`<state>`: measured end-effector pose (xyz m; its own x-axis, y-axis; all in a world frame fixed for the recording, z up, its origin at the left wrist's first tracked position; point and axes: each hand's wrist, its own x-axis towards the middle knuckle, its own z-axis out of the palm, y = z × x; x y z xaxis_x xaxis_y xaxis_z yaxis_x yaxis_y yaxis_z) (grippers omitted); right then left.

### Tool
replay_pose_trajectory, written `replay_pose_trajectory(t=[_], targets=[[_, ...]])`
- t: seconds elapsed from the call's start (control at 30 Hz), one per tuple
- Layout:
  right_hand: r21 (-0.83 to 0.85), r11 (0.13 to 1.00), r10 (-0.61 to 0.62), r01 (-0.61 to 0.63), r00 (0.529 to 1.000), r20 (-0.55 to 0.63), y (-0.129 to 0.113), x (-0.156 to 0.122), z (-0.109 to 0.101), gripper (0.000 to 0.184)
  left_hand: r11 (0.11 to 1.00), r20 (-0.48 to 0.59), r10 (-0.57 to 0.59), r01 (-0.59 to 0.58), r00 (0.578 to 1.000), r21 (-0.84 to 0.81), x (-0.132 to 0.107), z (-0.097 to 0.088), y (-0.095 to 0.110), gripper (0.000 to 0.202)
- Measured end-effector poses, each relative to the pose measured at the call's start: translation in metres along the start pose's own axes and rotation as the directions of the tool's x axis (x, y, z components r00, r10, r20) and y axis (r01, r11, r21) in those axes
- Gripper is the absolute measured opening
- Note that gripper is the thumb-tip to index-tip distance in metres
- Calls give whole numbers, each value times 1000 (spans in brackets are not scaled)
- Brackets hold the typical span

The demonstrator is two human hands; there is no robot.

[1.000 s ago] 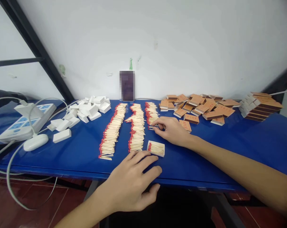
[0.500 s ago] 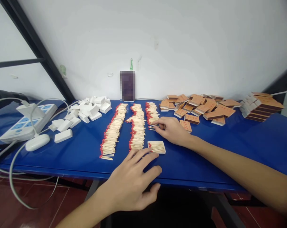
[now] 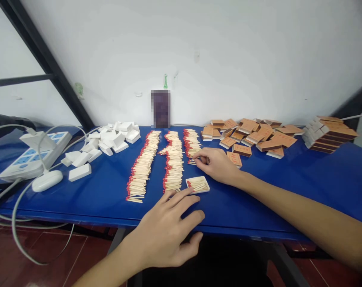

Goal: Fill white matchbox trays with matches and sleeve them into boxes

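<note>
My right hand (image 3: 218,165) is closed in a pinch at the near end of the right-hand row of matches (image 3: 191,141), its fingertips on a few matchsticks. Below it lies a white matchbox tray (image 3: 208,189) partly filled with red-tipped matches (image 3: 198,184). My left hand (image 3: 169,227) is open, fingers spread, with a fingertip at the tray's near left edge; whether it presses on the tray is hard to see. Two longer rows of matches, the middle row (image 3: 174,163) and the left row (image 3: 143,165), lie with red heads to the left.
White empty trays (image 3: 111,137) are heaped at the back left. Orange matchbox sleeves (image 3: 254,133) lie piled at the back right, beside a stack of matchboxes (image 3: 330,133). A power strip (image 3: 37,155) with cables and a white plug (image 3: 47,180) occupies the blue table's (image 3: 88,199) left end.
The tray's far right side has shifted slightly away from me, so it sits at a small tilt. Both hands stay almost where they were.
</note>
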<state>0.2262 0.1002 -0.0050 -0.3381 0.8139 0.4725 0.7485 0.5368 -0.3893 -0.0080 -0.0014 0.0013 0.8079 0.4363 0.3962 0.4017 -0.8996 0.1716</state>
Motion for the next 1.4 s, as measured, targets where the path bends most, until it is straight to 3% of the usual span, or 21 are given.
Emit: replay_pose_trajectory(t=[0.5,0.83,1.4], targets=[[-11,1000,19,-19,998,59,-1,1,-1,13,1000,-13,13,-13,1000,-1,0,0,0,25],[-45,997,61,-61,998,5,-4,1,0,12,1000,-37,19,-20,999,-21,1,-1,0,24],[-73,997,-34,31,999,-29,-3,-4,-2,19,1000,-54,17,-18,998,-9,3,0,1,22]])
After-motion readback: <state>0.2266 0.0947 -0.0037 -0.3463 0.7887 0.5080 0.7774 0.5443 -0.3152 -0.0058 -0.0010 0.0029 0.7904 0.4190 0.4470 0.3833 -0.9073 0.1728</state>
